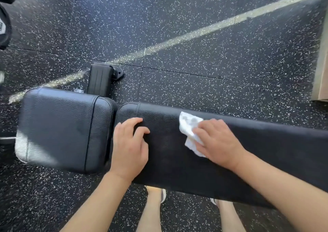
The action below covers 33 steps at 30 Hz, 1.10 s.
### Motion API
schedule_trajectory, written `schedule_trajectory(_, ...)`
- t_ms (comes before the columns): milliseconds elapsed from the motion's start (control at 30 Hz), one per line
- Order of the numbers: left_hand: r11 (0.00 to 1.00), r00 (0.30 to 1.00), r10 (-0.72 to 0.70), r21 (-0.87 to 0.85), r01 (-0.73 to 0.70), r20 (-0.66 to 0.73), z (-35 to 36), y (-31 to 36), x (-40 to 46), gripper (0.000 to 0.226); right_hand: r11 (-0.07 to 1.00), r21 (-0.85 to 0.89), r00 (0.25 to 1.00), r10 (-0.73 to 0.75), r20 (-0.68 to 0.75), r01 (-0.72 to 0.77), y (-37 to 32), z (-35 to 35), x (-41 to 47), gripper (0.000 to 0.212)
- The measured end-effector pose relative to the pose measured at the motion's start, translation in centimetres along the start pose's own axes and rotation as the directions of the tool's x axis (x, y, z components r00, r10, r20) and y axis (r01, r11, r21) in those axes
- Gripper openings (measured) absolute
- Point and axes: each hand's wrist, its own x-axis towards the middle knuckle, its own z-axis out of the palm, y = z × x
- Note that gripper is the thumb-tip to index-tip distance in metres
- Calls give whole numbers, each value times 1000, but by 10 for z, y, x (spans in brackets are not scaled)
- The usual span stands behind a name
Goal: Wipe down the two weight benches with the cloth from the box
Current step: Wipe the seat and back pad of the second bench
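The step in hand appears to be wiping the long back pad (248,152) of the weight bench (168,160). To do it well, the person should keep the white cloth (189,132) flat under the palm and draw it in overlapping passes along the pad, covering the near and far edges and the seam beside the seat pad (63,128) (to the left). The right hand (218,141) presses the cloth onto the pad, fingers laid over it; the cloth protrudes left and far of the fingertips. The left hand (130,148) braces on the pad's left end, fingers bent, grasping nothing, well apart from the cloth.
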Motion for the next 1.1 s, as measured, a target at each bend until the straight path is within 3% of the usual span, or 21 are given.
schedule_trajectory(67, 999, 999, -37, 16, 38, -36, 9, 12, 16, 29, 995, -18, 995, 101, 17, -100, 40, -21, -15, 26)
schedule_trajectory(133, 987, 983, -162, -11, 162, -89, 19, 27, 26, 31, 981, -16, 981, 192, 14, -191, 53, -28, -20, 26)
schedule_trajectory(233, 936, 928, -350, -87, 341, -127, 37, 56, 24, 37, 940, -16, 940, 340, -14, -341, 39, -22, -12, 29)
schedule_trajectory(300, 931, 921, -364, -75, 357, -137, 48, 64, 17, 42, 917, 12, 916, 400, -25, -400, 23, -16, 7, 31)
schedule_trajectory(367, 938, 926, -347, -62, 341, -149, 55, 61, 14, 44, 926, 61, 928, 372, 9, -371, 1, -6, 41, 30)
schedule_trajectory(467, 939, 923, -343, -42, 341, -175, 59, 54, 12, 45, 910, 228, 932, 306, 195, -346, -32, 12, 116, 31)
schedule_trajectory(600, 941, 918, -334, -27, 336, -213, 66, 53, 11, 43, 681, 526, 813, 181, 553, -510, -50, 38, 213, 31)
schedule_trajectory(700, 948, 925, -316, -23, 319, -212, 66, 51, 11, 43, 647, 577, 778, 42, 627, -499, -49, 51, 242, 32)
schedule_trajectory(900, 947, 931, -314, 3, 320, -184, 66, 54, 12, 44, 562, 673, 817, 9, 577, -481, -15, 35, 200, 22)
schedule_trajectory(967, 947, 932, -313, 11, 320, -183, 67, 53, 11, 45, 493, 644, 753, 35, 657, -585, 18, 20, 166, 21)
schedule_trajectory(1100, 945, 931, -321, 2, 327, -175, 69, 53, 9, 45, 215, 562, 587, 71, 807, -799, 89, -18, 87, 37)
